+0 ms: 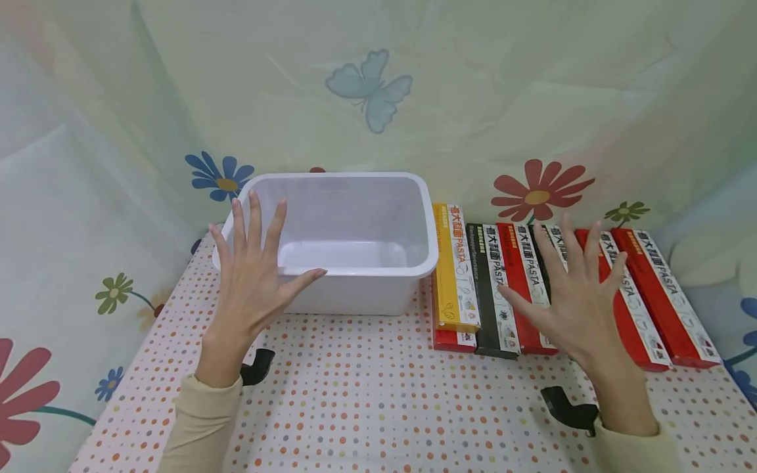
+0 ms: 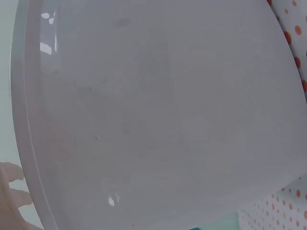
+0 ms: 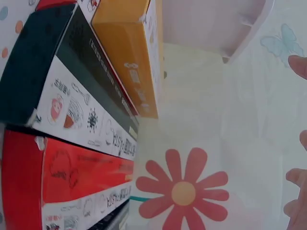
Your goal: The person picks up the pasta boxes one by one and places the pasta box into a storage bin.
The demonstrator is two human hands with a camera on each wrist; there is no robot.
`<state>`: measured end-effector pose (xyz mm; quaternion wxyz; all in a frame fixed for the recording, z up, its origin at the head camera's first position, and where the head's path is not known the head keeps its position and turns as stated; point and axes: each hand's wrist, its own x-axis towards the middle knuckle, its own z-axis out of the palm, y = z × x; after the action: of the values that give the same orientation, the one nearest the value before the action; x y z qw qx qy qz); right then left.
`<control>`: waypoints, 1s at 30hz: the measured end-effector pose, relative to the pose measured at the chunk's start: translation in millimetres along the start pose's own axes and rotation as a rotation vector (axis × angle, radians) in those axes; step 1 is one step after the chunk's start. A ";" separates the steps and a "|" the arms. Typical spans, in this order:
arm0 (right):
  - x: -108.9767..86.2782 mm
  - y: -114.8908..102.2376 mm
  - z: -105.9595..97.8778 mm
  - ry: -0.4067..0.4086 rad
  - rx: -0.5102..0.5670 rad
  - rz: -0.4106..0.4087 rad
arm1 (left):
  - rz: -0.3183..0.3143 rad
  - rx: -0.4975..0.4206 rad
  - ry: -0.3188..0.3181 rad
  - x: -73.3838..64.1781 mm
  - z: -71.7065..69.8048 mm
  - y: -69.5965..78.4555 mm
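both spread, your left grip (image 1: 247,284) is hovering near the tub (image 1: 355,294), your right grip (image 1: 579,310) above boxes (image 1: 485,295) toward the counter's (image 1: 349,401) right edge.

Passable: tub (image 1: 349,293), its mouth open above, where I could reach straight down. Passable: table (image 1: 343,394), a broad lane in front of tub and boxes (image 1: 493,289). Obstacle: yellow box (image 1: 454,269), on a red box (image 1: 454,340), leaving me a thin strip beside the tub's base. Obstacle: the boxes, side by side, little gap between. Obstacle: curtain (image 1: 260,98), close behind.
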<state>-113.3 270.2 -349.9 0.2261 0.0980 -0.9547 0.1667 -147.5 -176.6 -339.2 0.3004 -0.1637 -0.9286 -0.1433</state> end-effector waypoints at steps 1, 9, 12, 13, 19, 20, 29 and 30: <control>-0.2 -1.1 1.6 -0.004 0.004 0.006 | -0.018 -0.006 -0.005 -0.8 -1.3 0.4; -5.4 -11.2 13.0 0.006 0.079 -0.004 | -0.213 -0.163 0.065 -21.1 -25.7 -1.2; -7.3 -15.5 15.6 0.013 0.143 -0.005 | -0.271 -0.206 0.139 -30.4 -34.9 -5.8; -7.4 -17.2 16.5 0.014 0.167 -0.002 | -0.301 -0.218 0.156 -33.5 -37.4 -7.3; -9.1 -26.8 24.6 0.014 0.296 -0.004 | -0.543 -0.332 0.141 -47.5 -38.4 -14.8; -9.1 -28.4 26.6 0.014 0.315 -0.008 | -0.579 -0.369 0.129 -48.9 -36.2 -15.9; -10.6 -45.5 43.3 -0.077 0.491 0.063 | -0.706 -0.650 0.195 -47.4 -8.0 -13.6; -10.2 -46.5 45.5 -0.093 0.514 0.078 | -0.705 -0.659 0.216 -45.5 -6.1 -10.8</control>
<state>-110.3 211.8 -380.2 0.1429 0.1228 -0.8936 0.4075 -113.7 -198.5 -363.8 0.2604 0.0897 -0.7964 -0.5384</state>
